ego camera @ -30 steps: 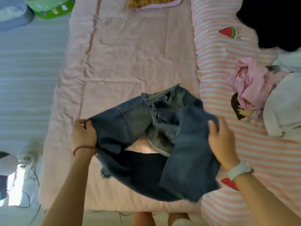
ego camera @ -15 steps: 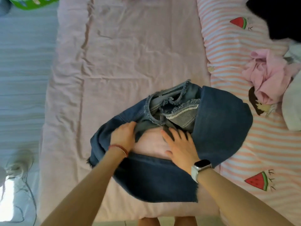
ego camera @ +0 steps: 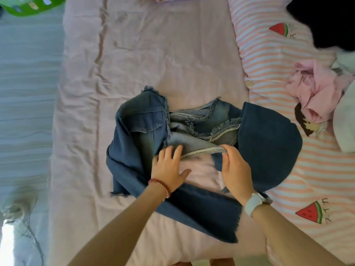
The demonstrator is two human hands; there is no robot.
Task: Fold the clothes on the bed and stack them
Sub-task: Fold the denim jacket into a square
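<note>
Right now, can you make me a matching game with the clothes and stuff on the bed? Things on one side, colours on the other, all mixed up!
Things:
1. denim jacket
2. crumpled top
3. watch on the right hand's wrist
4. bracelet on the left hand's wrist

Colours:
A. red
B. white
C. blue
D. pink

Pairs: 1-C, 2-D, 3-B, 4-A
</note>
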